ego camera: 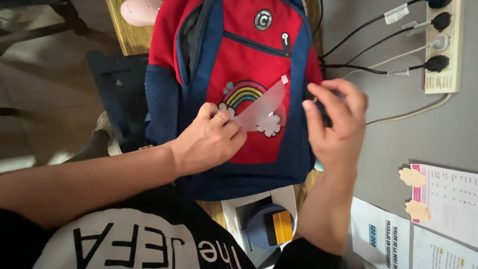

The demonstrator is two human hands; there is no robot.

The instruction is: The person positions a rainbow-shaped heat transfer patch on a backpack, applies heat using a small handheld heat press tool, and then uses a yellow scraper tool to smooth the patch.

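Surface: wooden tabletop (130,37) beside a grey surface (393,144) | On wood: red and navy fabric backpack (244,55), pale pink rounded object (141,11), white box (264,209) near the front edge | On grey: white power strip (442,74) with black and white plugs, printed paper sheets (443,204)

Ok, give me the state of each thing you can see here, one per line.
Left hand: pinching one end of a clear film strip.
Clear film strip: lifted, curved over the backpack front.
Right hand: gripping a small dark object, mostly hidden.
Red and blue backpack: lying flat; front pocket zipped, side opening gaping.
Power strip: four plugs inserted.
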